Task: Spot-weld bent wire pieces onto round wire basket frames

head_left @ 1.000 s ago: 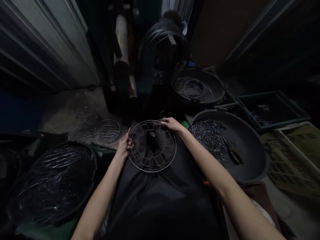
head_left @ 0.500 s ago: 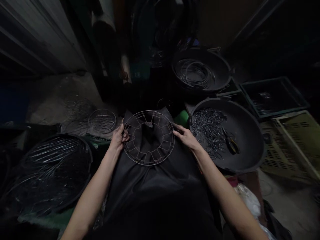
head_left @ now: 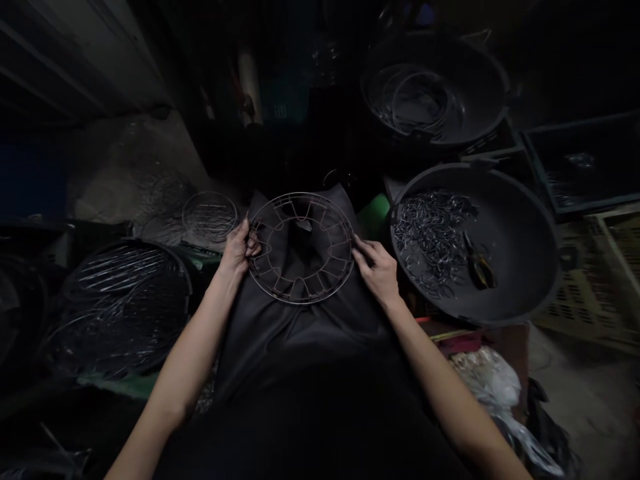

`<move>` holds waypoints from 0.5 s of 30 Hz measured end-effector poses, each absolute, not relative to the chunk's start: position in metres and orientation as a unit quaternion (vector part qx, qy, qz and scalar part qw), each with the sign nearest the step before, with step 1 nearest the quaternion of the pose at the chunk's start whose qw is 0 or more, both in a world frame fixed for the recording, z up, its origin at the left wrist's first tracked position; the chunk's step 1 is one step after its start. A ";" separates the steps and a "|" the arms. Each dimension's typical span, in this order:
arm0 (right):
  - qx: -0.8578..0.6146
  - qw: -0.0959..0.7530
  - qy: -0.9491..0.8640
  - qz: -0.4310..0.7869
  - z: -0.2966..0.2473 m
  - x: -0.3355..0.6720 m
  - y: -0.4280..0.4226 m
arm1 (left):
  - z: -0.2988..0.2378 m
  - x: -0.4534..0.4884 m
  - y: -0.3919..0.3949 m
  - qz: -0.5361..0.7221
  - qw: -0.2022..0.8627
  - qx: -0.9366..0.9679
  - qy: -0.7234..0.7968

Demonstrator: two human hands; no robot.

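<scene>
Going by head view: round wire frame [head_left: 301, 303] sits upfront over black cloth [head_left: 310, 353], between both hands; left grip [head_left: 236, 251] curled onto its left edge, right grip [head_left: 379, 271] pinching the right edge, thumb against fingers; handling-wise, light even pressure on the outer rim looks best, thin inner loops would likely bend; pan [head_left: 523, 250] with wire pieces [head_left: 430, 233] and pliers [head_left: 481, 270] near right grip, untouched

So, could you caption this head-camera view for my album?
Left hand and right hand hold a round wire frame over dark cloth, near a pan of small metal pieces and pliers.
</scene>
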State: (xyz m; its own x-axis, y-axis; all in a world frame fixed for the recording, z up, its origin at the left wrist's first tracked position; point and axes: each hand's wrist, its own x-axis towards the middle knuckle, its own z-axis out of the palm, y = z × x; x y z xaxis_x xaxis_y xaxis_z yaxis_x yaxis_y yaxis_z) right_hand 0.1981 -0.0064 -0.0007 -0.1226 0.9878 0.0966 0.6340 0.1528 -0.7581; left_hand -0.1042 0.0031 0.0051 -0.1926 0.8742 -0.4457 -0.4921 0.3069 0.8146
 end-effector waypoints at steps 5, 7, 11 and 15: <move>-0.545 0.163 -0.774 0.278 0.012 0.207 -0.034 | 0.004 -0.102 0.003 0.562 0.603 0.177 0.538; -0.541 0.115 -0.789 0.267 0.012 0.206 -0.042 | 0.004 -0.100 0.002 0.565 0.602 0.181 0.534; -0.575 0.085 -0.778 0.238 0.007 0.196 -0.053 | 0.000 -0.099 0.004 0.551 0.611 0.190 0.536; -0.585 0.058 -0.777 0.226 -0.001 0.186 -0.054 | -0.003 -0.105 0.007 0.515 0.631 0.195 0.546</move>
